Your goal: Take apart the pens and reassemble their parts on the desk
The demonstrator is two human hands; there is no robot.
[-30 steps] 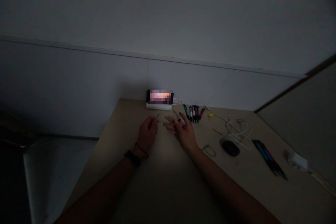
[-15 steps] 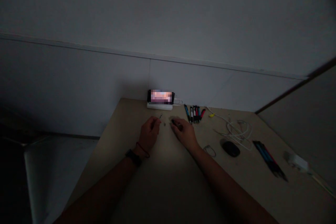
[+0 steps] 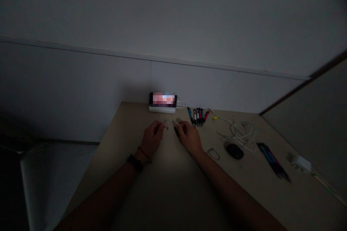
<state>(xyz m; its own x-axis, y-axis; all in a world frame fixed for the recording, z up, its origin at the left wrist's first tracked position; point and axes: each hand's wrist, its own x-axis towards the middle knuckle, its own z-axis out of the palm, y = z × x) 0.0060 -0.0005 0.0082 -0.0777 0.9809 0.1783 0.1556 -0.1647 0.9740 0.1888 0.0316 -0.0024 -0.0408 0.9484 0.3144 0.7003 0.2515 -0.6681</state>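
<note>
My left hand [image 3: 152, 136] is closed in a pinch over the middle of the table. From its fingertips sticks a small thin piece [image 3: 165, 120], partly dark and partly light; its kind is too small to make out. My right hand [image 3: 190, 136] is closed too, a short gap to the right. A dark slim piece [image 3: 176, 131] shows at its fingers, mostly hidden, perhaps part of a pen. Between the hands a tiny bit [image 3: 167, 128] lies on the table. Several pens [image 3: 199, 116], blue, white, black and red, lie side by side just beyond my right hand.
A lit phone [image 3: 163, 99] leans at the wall on a white block [image 3: 162, 109]. To the right lie a white cable [image 3: 238, 133], a thin loop [image 3: 213, 154], a black mouse [image 3: 234, 151], more pens [image 3: 273, 162] and a white plug [image 3: 302, 163]. The table [image 3: 108, 158] is dim.
The dark piece at my right hand has turned, its end now pointing lower. My left hand keeps its pinch. The whole view has shifted slightly.
</note>
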